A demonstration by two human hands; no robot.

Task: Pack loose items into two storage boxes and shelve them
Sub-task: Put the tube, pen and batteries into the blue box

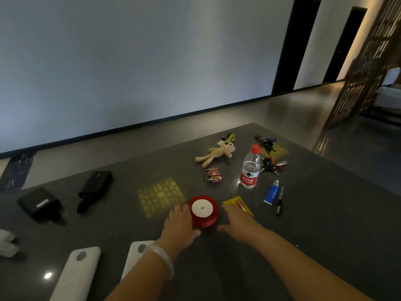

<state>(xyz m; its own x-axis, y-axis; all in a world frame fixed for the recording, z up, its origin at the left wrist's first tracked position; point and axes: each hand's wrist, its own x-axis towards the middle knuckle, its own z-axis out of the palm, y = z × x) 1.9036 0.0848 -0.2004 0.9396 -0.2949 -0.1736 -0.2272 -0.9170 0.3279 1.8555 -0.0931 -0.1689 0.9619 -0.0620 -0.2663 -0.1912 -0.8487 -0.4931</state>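
At the left edge of the dark, polished stone-like table [325, 235] a crumpled white item [7, 243] is seen, too cut off to identify. Beside it lie two matt black rectangular cases [39, 204], the further one [96, 185] nearer the far edge, and at the near edge two smooth white rounded oblong devices [80, 270] [136, 257] are laid side by side.

Near the middle, a flat round spool of red ribbon with a white card face [202, 211] is flanked by both hands. The left hand [180, 222] is pressed against the spool's left side, fingers loosely curved; whether it grips cannot be told. The right hand [236, 222] is spread open just right of the spool, over a yellow flat packet [238, 204].

Toward the far right corner are set a beige plush toy [217, 154], a shrink-wrapped pack of batteries [213, 175], an upright clear plastic bottle with red cap and label [250, 168], bunches of keys [271, 164], a blue-and-white tube [271, 193] and a slim black pen [280, 200].

No storage boxes are in view. Gathering appears to be just beginning; the spool would next need to be clasped from both sides and lifted.
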